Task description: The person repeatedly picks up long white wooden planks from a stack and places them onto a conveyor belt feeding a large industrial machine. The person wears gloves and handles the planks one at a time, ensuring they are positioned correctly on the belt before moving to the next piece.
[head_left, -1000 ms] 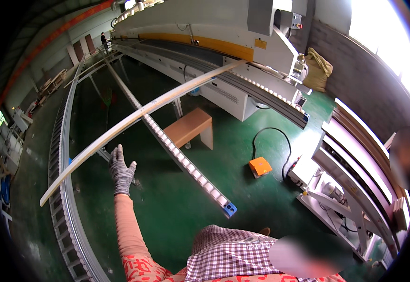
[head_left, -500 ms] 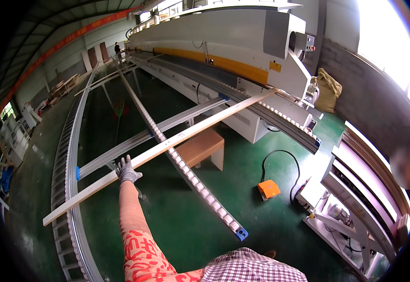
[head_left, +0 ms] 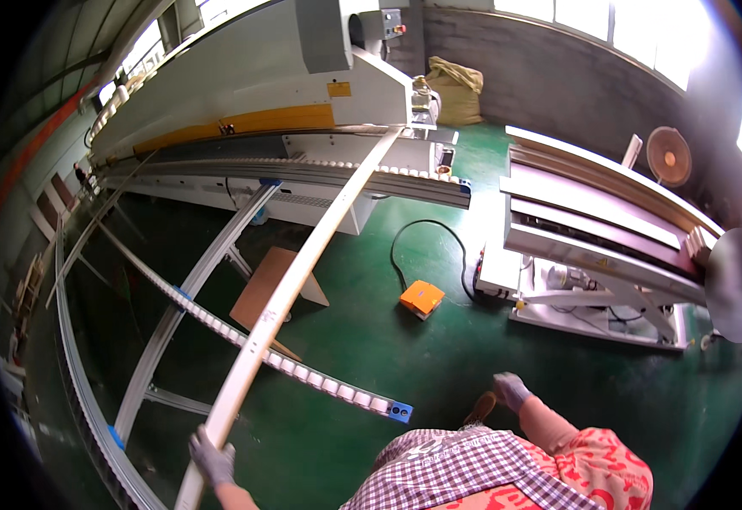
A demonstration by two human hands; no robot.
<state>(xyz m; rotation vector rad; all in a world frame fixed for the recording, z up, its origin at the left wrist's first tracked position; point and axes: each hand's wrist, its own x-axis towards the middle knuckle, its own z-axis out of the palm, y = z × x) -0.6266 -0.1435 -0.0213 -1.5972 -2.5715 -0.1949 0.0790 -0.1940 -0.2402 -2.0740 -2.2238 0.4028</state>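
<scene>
I have one long pale wooden strip (head_left: 303, 272) in hand, and it is the only board I carry. My left hand (head_left: 211, 459), in a grey work glove, is wrapped around the strip close to its near end, fingers closed on it, the forearm coming up from the lower edge. From that grip the strip runs up and away across one roller rail (head_left: 243, 336) with a blue end cap, over one brown wooden bench (head_left: 264, 289), to the infeed of the one long white and yellow machine (head_left: 252, 93), where its far end rests. My right hand (head_left: 511, 391), also gloved, hangs loose well to the right of the strip, holding nothing, fingers loosely curled above the green floor (head_left: 388, 365). One orange foot pedal (head_left: 422, 297) lies right of the strip.
</scene>
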